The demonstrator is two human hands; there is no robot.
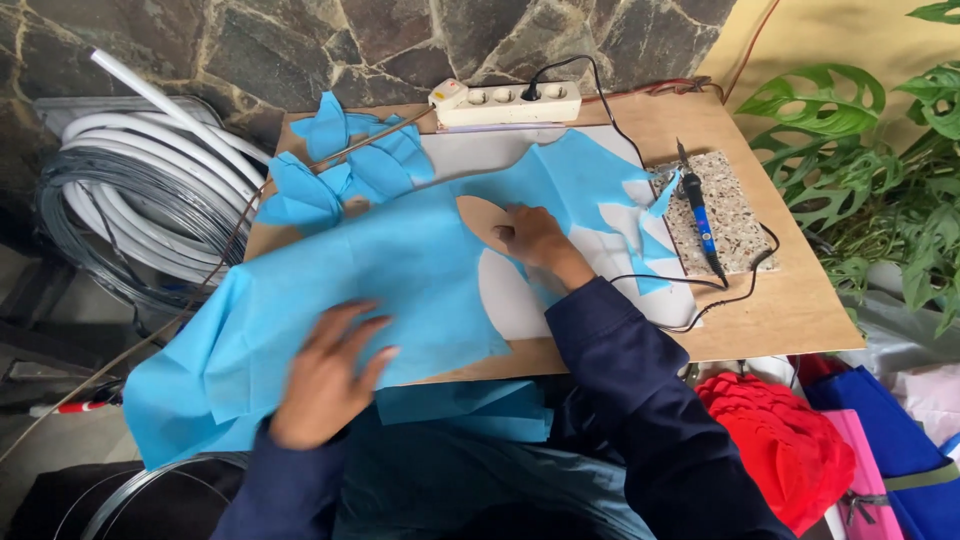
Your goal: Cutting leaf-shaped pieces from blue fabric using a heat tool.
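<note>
At the far left we saw coils of white plastic tubing (150, 190) against a rough stone wall (330, 40). Next, a large sheet of thin, matte blue fabric (380, 290) draped over a brown wooden tabletop (790, 300) and hung off its near-left edge. The left hand (325, 375) lay flat on the sheet, fingers (372, 345) spread and gripping nothing. Cut blue pieces (350, 165), petal-shaped, were piled at the back left. The right hand (530, 238) pressed down beside an oval brown template (482, 218), fingers curled; we could not tell whether they pinched the fabric. Behind stood a white power strip (505, 103). To the right, a blue-handled soldering iron (700, 215) rested on a speckled stone tile (730, 220). Red ruffled fabric (780, 430) lay below, green leaves (880, 180) at far right.
</note>
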